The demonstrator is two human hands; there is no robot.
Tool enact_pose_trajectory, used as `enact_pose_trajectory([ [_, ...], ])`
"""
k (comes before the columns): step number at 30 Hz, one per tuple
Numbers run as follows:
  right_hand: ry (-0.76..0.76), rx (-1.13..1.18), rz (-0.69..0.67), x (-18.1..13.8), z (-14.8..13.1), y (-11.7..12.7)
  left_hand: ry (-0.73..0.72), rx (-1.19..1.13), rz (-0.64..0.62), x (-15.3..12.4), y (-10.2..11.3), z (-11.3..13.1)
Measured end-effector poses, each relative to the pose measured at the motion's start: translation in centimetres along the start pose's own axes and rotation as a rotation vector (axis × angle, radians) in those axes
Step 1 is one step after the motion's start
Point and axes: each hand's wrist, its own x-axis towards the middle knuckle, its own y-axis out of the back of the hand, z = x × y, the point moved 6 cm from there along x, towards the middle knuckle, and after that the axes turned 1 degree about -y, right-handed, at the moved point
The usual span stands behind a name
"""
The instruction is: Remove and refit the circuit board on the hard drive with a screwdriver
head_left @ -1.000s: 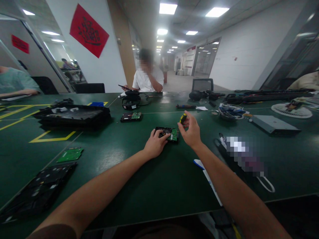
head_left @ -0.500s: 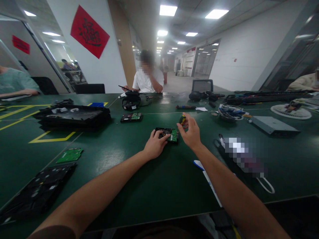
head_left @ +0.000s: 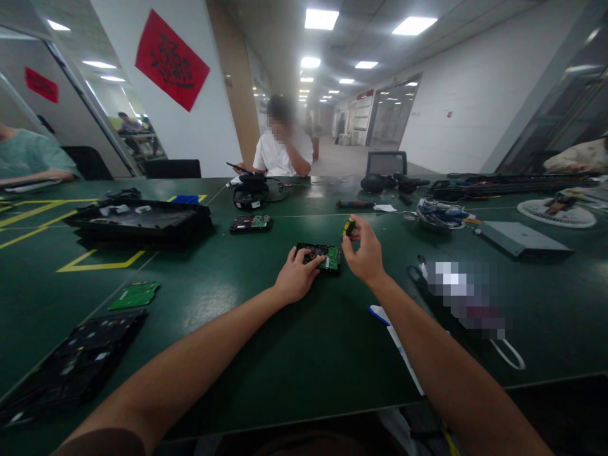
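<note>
A black hard drive (head_left: 306,248) with a green circuit board lies flat on the table in front of me. My left hand (head_left: 298,273) is on it, fingers spread over its top and left side, holding it against the table. Just right of the drive, my right hand (head_left: 363,250) pinches the yellow-and-black handle of a small screwdriver (head_left: 349,226) between thumb and fingertips. The handle stands up above the drive's right end; I cannot make out its tip. Another hard drive (head_left: 251,223) with a green board lies further back on the left.
Left are a loose green circuit board (head_left: 135,296), a black drive bracket (head_left: 76,361) and black trays (head_left: 142,221). Right are a blurred-out item (head_left: 465,297), a grey metal box (head_left: 525,239) and a cable bundle (head_left: 439,215). A person (head_left: 284,152) sits across the table (head_left: 266,354).
The screwdriver handle has turned a little in my right fingers, so more of its yellow side shows. My left hand and the hard drive have stayed put.
</note>
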Motion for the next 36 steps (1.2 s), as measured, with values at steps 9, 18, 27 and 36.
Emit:
enact_pose_trajectory([
  [9,0.023,-0.045,-0.006,0.06,-0.45,0.19,0.004,-0.018,0.004,-0.07,0.19,0.06],
  [18,0.009,-0.039,0.023,0.05,-0.03,0.25,-0.013,-0.007,0.007,0.02,0.20,0.15],
  [27,0.014,-0.024,0.009,-0.12,-0.07,-0.01,-0.009,-0.008,0.009,0.03,0.02,0.02],
  [36,0.013,-0.031,0.008,0.04,-0.05,0.10,-0.012,-0.001,0.004,0.06,-0.01,0.01],
])
